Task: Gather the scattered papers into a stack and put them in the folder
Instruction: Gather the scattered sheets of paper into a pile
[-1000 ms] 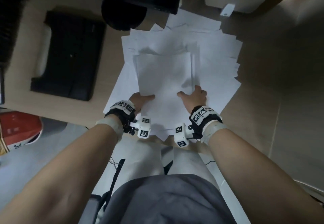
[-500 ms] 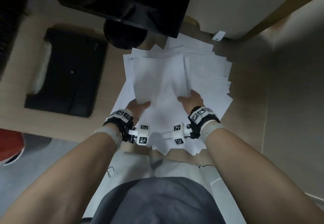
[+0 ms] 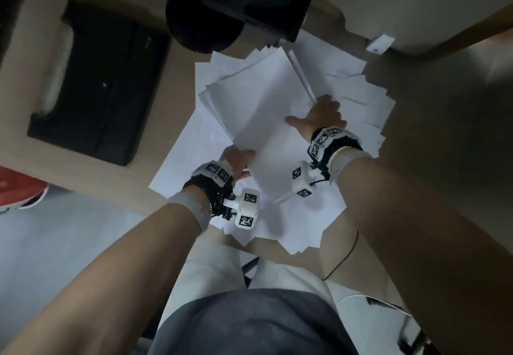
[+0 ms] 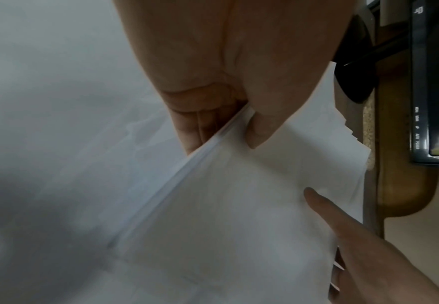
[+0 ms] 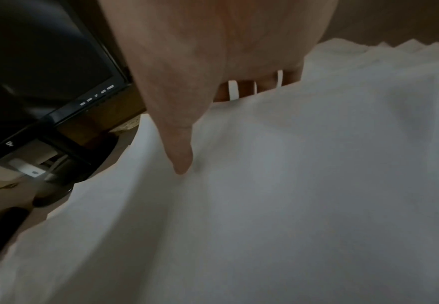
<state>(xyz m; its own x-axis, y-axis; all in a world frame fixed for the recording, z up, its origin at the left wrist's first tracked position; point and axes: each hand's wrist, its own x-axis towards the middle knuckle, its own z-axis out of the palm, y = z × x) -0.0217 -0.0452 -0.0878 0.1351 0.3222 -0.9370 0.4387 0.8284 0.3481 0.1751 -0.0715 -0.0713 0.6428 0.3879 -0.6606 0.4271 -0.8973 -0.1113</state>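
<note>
A stack of white papers, plain and unprinted as far as the dim light shows, is held tilted above the loose sheets fanned across the wooden desk, just in front of the monitor's round black base. The stack's edges are roughly squared, with a few corners stepping out on its left side. The left hand pinches its near left edge, thumb on top and fingers beneath. The right hand grips the right edge, thumb spread over the top sheet and fingers curled behind. Left of the monitor base lies a black folder, apparently closed.
</note>
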